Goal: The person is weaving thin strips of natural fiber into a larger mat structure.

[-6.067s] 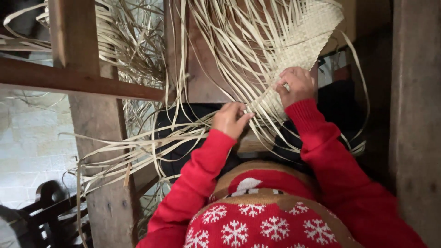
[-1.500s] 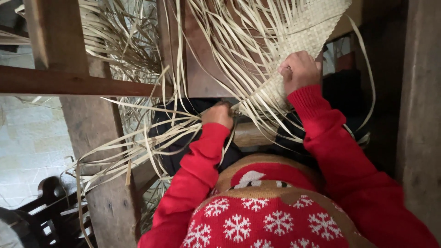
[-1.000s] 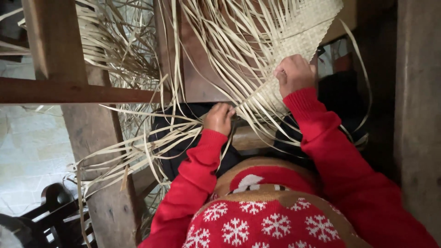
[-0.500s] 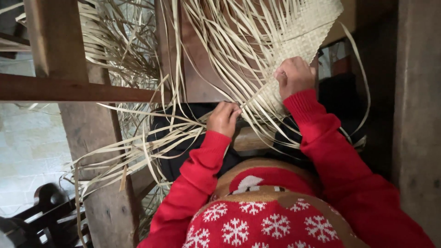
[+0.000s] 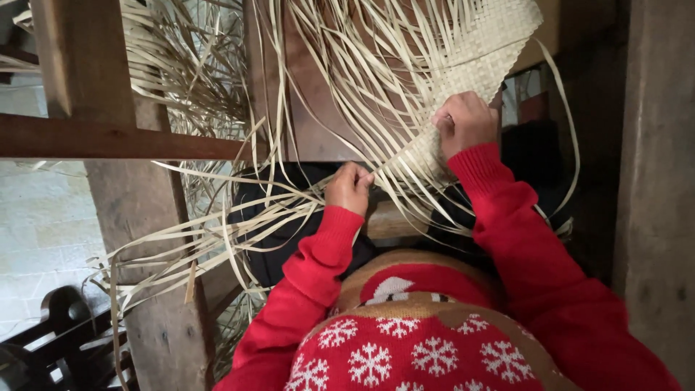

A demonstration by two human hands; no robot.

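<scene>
Off to the left, past the wooden post (image 5: 141,217), loose strips (image 5: 210,232) trail unwoven, a great many of them. The left hand (image 5: 349,188) is closed, pinching a few strips at the mat's lower corner. To the right, the mat (image 5: 470,65) shows a finished patch of tight weave, by my guess well short of done. The right hand (image 5: 465,123) is curled shut on its edge.

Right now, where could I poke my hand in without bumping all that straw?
The dark gap between the woven mat and the wooden wall on the right looks free. The stone wall patch under the wooden rail is also bare. Between the left hand and right hand, loose strips crowd everything.
</scene>
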